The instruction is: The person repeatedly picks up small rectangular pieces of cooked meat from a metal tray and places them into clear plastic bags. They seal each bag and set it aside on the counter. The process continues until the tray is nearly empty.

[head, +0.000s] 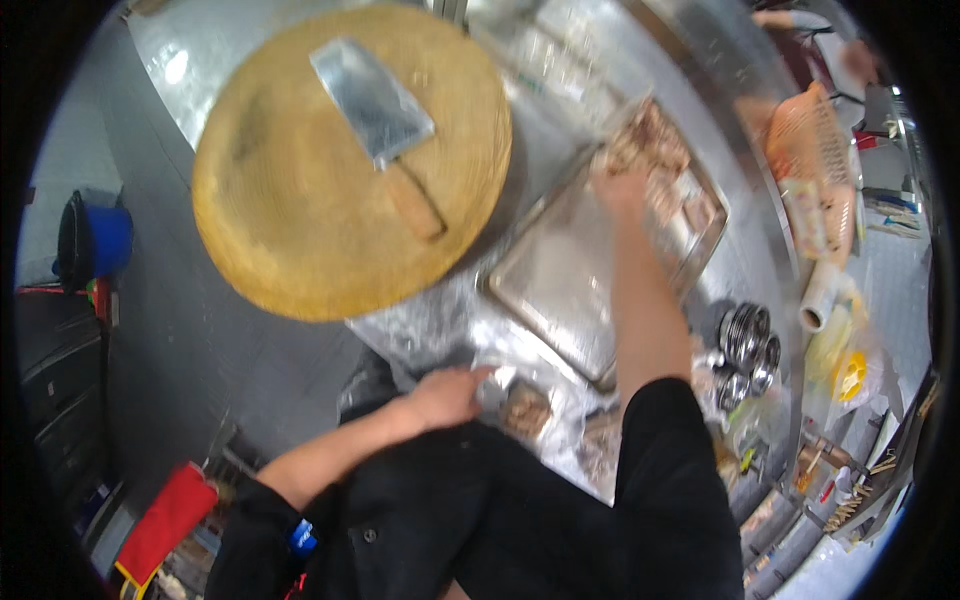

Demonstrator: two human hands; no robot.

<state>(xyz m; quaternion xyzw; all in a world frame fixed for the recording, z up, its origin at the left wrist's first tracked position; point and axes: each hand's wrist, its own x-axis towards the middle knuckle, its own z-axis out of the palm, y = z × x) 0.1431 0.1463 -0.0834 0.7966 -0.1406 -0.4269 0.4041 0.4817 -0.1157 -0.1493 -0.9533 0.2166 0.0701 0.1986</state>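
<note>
My left hand (448, 397) is at the near edge of the steel table, its fingers pinching the rim of a clear plastic bag (566, 405). A lump of pale brown meat (527, 409) lies inside the bag. My right hand (621, 186) reaches over a shallow metal tray (551, 281) and touches the pieces of meat (660, 146) heaped at its far end. Blur hides whether those fingers have closed on a piece. To the left, a cleaver (371, 97) with a wooden handle lies flat on a thick round chopping block (300, 217).
Stacked steel containers (742, 349) stand right of the tray. Beyond them are an orange plastic basket (814, 142) and a roll of film (820, 296). Another person's arm (776, 19) shows at the far right. A blue bucket (109, 240) is at the left.
</note>
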